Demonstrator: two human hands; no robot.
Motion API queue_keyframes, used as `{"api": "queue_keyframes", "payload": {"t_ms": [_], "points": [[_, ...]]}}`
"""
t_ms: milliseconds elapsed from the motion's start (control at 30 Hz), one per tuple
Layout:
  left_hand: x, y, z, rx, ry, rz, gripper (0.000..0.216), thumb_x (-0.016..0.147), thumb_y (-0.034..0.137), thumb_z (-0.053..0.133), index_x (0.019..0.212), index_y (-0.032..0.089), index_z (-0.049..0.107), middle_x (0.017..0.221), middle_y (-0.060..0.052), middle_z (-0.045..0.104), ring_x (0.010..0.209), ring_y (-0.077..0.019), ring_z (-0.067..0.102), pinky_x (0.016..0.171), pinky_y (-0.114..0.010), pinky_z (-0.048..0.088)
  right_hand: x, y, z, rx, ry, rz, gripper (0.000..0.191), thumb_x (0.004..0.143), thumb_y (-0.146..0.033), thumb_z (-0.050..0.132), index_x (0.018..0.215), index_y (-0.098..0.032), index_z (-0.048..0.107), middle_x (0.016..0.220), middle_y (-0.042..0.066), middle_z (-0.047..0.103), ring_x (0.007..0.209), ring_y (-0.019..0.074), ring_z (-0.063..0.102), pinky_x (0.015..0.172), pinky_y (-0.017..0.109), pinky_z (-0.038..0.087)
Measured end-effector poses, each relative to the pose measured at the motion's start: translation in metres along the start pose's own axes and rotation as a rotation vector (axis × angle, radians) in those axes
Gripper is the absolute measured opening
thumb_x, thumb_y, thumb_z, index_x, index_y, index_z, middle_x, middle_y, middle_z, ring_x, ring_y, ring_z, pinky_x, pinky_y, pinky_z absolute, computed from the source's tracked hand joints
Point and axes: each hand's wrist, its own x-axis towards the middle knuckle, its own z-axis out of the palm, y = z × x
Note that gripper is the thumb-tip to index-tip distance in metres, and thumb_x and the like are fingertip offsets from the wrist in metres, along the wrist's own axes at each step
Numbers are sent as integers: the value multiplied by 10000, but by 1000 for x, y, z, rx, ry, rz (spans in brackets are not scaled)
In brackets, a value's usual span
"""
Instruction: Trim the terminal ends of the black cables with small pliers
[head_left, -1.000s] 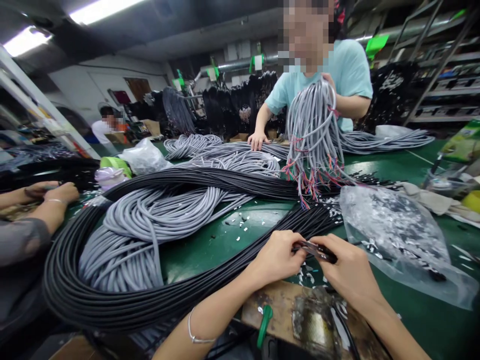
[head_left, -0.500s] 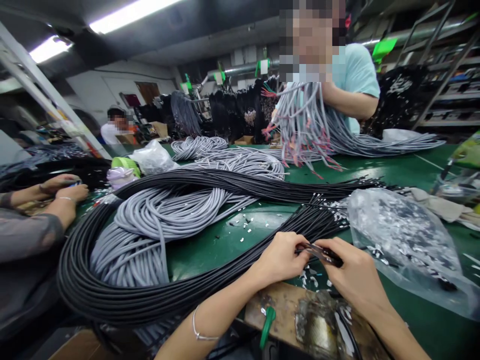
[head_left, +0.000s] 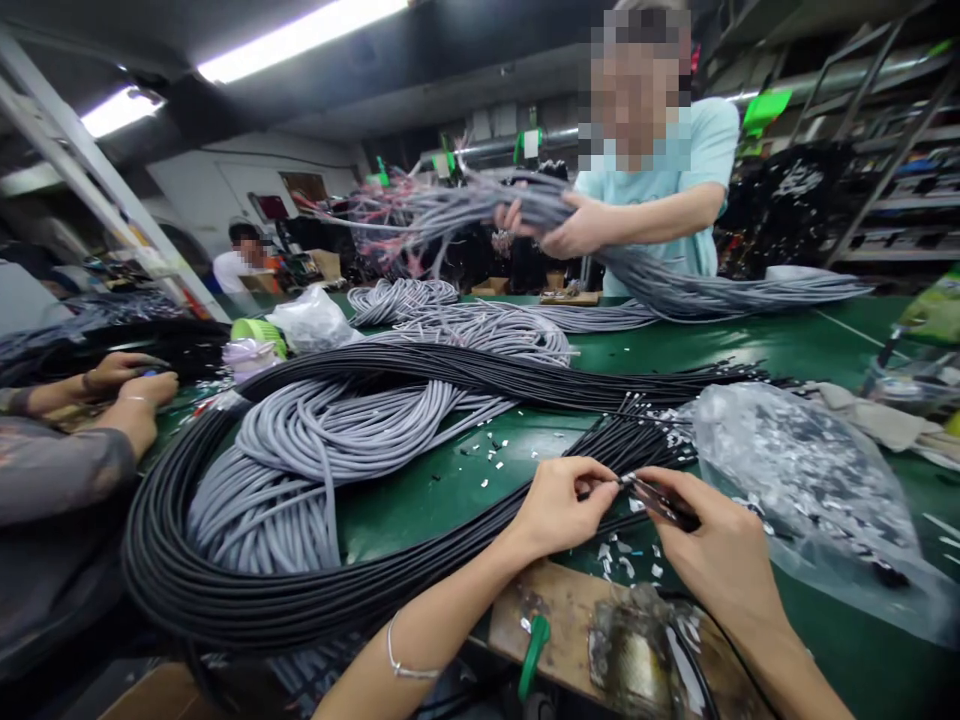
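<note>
left hand (head_left: 566, 505): thumb and forefinger pressed together, pinching what looks like a cable end (head_left: 627, 480), pale tip poking out toward the right hand, rest of that strand mostly hidden. right hand (head_left: 720, 545): fingers closed round a dark hand tool (head_left: 667, 503), its nose at or right by the tip; can't tell if it bites. cable end sits between both hands, above the near edge of the green table (head_left: 405, 510). progress: looks like one end is mid-work, probably partway through the batch. white scraps (head_left: 622, 560) lie under the hands and a plastic bag (head_left: 810, 480) at right holds plenty of white and black bits, so a good number of ends are likely done. left: the black cables (head_left: 300, 600) lie in one big loop, lots of ends just beyond the hands with white bits among them; too small to tell finished from unfinished, no count possible. gray cables (head_left: 337, 430) lie coiled inside the loop, touched by neither hand, seemingly not part of this step. co-worker (head_left: 697, 225) opposite holds a separate gray bundle (head_left: 547, 205), blurred.
</note>
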Motion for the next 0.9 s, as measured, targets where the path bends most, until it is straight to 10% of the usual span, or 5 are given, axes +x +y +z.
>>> {"api": "queue_keyframes", "payload": {"t_ms": [400,900], "points": [[-2,10,-10,-136,20,-60,232,811,239,491,815,100,677,644,-35,642,526,-94,531,497,-185,389,2,-13,2,328,-60,279,300,835,-414,525,909,-157,660,783,40,674,618,149,606,525,214,479],[-7,12,-11,-103,119,-18,154,763,253,588,759,127,677,662,-34,633,557,-104,540,518,-195,414,-2,-19,1,380,-8,255,192,810,-351,587,812,-169,649,734,28,622,588,128,547,488,207,430]]}}
